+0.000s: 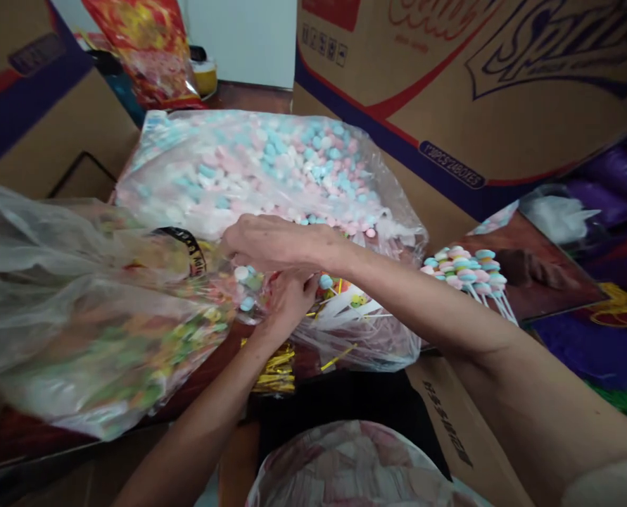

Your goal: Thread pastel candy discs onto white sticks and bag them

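Note:
My right hand [271, 243] reaches across to the left, fingers curled and pinched together near a few loose pastel candies [245, 289]. My left hand [289, 299] is right under it, fingers bent upward and closed on something small that I cannot make out. Both hands work at the front edge of a big clear plastic bag [397, 232] filled with pink, blue and white candies [271, 169]. White lollipop sticks [345, 306] lie in the bag just right of my hands.
A crumpled clear bag of colourful wrappers [107, 331] lies at the left. Finished candy-stack lollipops [466, 271] rest at the right. Gold twist ties [276, 370] lie below my hands. Large cardboard boxes [476, 84] stand behind and at the left.

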`<state>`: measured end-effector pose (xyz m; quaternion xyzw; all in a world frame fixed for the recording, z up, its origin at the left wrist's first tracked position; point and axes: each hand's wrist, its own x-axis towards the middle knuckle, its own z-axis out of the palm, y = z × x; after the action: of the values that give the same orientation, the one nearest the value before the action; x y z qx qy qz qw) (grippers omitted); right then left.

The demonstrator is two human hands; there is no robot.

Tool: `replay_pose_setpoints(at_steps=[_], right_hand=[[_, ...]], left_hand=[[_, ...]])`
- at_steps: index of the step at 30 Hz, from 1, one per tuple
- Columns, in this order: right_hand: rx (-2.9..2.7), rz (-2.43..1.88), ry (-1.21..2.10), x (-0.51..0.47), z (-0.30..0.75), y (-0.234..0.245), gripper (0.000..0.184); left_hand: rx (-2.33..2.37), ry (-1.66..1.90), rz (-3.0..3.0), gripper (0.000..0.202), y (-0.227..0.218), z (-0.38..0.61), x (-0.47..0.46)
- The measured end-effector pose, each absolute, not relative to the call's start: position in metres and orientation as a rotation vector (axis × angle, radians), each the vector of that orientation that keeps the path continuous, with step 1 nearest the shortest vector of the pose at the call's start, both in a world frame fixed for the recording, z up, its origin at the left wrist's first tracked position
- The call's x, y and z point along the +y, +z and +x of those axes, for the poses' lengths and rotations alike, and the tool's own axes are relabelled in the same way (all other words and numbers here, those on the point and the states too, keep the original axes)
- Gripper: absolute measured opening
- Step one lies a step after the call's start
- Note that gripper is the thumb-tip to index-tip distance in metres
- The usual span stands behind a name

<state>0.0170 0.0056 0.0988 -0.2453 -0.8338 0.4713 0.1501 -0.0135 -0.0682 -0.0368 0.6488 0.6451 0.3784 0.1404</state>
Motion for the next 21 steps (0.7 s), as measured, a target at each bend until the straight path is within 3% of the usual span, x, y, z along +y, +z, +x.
replay_pose_setpoints(at_steps=[3, 6, 13, 21], right_hand=[[-2.558, -0.494, 1.049, 0.012, 0.047, 0.107, 0.014], [-2.479, -0.707, 0.816, 0.017, 0.102, 0.095, 0.018], [-2.460, -1.116, 0.868, 0.003, 0.199, 0.041, 0.017], [-2.372, -1.243, 0.843, -0.071, 0.202, 0.011, 0.015]], left_hand=[[1.793, 1.133, 1.952, 0.021, -0.036, -0.015, -0.069], [1.755, 1.175, 1.966, 0.022, -0.035, -0.016, -0.071], [1.746, 1.167, 1.961, 0.021, -0.029, -0.018, -0.072], [1.755, 1.182, 1.941, 0.021, -0.028, -0.018, -0.071]])
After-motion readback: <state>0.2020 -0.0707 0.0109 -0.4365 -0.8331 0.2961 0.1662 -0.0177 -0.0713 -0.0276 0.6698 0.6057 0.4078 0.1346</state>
